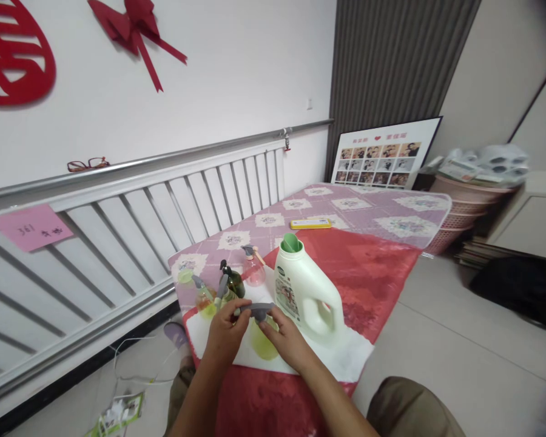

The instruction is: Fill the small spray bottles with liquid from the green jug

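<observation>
My left hand [225,335] and my right hand [286,340] meet over a small yellow-green spray bottle [262,345] standing on a white cloth [346,358]. Both hands pinch its grey trigger head [259,311], fingers closed round it. Just right of my right hand stands a large white detergent jug [306,290] with a green cap. Behind my left hand are several small spray bottles: a yellow one [205,301], a dark green one [233,280] and a pink one [253,270].
A low table wears a red cloth [368,273] over a pink patterned one [391,209]; a yellow flat object [310,224] lies farther back. A white radiator railing [118,230] runs along the left. Stacked pink baskets [459,200] and a photo board [382,155] stand behind.
</observation>
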Available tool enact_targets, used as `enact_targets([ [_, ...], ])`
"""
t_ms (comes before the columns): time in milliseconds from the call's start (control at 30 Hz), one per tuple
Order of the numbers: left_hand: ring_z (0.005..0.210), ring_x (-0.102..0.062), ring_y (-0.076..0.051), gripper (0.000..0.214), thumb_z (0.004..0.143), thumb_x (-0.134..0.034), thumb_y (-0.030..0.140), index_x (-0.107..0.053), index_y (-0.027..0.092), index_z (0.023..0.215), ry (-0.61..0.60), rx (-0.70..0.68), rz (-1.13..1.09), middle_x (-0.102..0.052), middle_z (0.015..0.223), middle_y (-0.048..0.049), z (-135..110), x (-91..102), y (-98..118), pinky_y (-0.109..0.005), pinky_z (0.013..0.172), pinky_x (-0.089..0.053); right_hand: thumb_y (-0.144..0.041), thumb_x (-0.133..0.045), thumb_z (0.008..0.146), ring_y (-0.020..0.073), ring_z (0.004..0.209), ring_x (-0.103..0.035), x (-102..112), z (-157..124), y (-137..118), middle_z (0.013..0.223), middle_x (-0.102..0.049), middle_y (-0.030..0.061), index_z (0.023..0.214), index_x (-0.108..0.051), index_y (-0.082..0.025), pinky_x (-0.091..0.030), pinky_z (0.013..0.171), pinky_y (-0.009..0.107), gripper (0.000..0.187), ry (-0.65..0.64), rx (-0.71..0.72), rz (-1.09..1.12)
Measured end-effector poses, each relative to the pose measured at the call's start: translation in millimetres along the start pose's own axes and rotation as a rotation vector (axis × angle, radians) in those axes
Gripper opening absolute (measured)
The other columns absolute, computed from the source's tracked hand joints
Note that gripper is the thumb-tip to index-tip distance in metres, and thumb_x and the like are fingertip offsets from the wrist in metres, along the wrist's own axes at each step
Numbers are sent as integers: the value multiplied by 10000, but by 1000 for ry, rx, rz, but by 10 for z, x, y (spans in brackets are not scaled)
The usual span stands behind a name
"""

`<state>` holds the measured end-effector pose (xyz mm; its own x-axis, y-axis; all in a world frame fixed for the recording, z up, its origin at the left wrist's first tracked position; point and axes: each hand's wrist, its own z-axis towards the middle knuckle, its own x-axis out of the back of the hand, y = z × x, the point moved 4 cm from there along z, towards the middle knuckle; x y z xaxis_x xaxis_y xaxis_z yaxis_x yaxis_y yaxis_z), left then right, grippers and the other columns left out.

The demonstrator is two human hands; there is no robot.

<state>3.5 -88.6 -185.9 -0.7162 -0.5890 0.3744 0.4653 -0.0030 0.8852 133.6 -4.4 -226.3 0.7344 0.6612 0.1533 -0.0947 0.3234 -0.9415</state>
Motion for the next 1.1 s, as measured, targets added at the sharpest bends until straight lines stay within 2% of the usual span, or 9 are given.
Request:
enact_targets([
  [167, 696, -618, -140, 210, 790, -565, 279, -676, 198, 950, -16, -11, 7, -696, 870, -24, 46, 2, -4, -252, 653, -484, -284, -609, 808, 223, 1016, -596, -11, 30, 39, 1038, -680, 32, 1055, -631, -245, -419, 937, 374, 251, 34, -11, -17],
  [267, 799, -634, -166, 221, 799, -554, 259, -663, 211, 985, -18, -46, 33, -691, 960, -40, 61, -2, 4, -284, 716, -494, -261, -631, 769, 221, 982, -598, -20, 40, 37, 996, -678, 22, 1006, -624, -243, -421, 914, 363, 238, 66, -25, -27],
  [333, 945, -620, -199, 268, 795, -564, 247, -635, 226, 1053, 56, -97, 63, -666, 1062, -58, 42, 21, 26, -327, 804, -488, -255, -634, 750, 215, 924, -602, -31, 44, 26, 931, -672, 6, 960, -610, -244, -433, 868, 349, 212, 89, -46, -34],
  [400, 1059, -575, -227, 311, 789, -581, 241, -602, 233, 1099, 218, -175, 109, -630, 1122, -77, -30, 70, 67, -367, 870, -465, -256, -642, 728, 203, 832, -595, -43, 47, 16, 833, -649, -18, 885, -584, -245, -442, 794, 329, 167, 117, -73, -42],
  [500, 1028, -565, -224, 228, 796, -587, 226, -591, 224, 1023, 421, -320, 164, -611, 1050, -81, -240, 87, 143, -363, 857, -460, -254, -656, 698, 184, 739, -562, -60, 51, 3, 738, -598, -46, 784, -533, -244, -428, 717, 300, 151, 156, -104, -49],
  [600, 832, -582, -179, 64, 803, -579, 198, -576, 225, 861, 380, -372, 163, -607, 865, -36, -446, -36, 146, -300, 742, -471, -238, -658, 679, 170, 716, -537, -74, 56, 4, 703, -554, -63, 735, -497, -241, -412, 694, 282, 170, 176, -118, -46],
  [800, 737, -565, -159, 39, 788, -571, 205, -555, 220, 821, 266, -175, 96, -592, 794, -11, -570, -288, -83, -274, 668, -457, -213, -657, 665, 155, 678, -520, -89, 55, 84, 671, -526, -78, 726, -451, -246, -395, 662, 270, 217, 207, -141, -29],
  [1000, 958, -594, -218, 326, 722, -630, 245, -557, 201, 1037, 272, 41, 11, -622, 1012, -67, -415, -322, -201, -331, 780, -458, -201, -683, 633, 160, 652, -545, -120, 66, 156, 659, -556, -74, 715, -426, -254, -423, 630, 275, 276, 236, -146, 20],
  [1100, 897, -606, -199, 342, 681, -633, 204, -567, 198, 1016, 217, 78, 16, -635, 975, -53, -323, -372, -169, -309, 745, -445, -239, -691, 648, 171, 654, -567, -137, 59, 140, 673, -592, -60, 714, -413, -260, -442, 622, 283, 286, 248, -154, 43],
])
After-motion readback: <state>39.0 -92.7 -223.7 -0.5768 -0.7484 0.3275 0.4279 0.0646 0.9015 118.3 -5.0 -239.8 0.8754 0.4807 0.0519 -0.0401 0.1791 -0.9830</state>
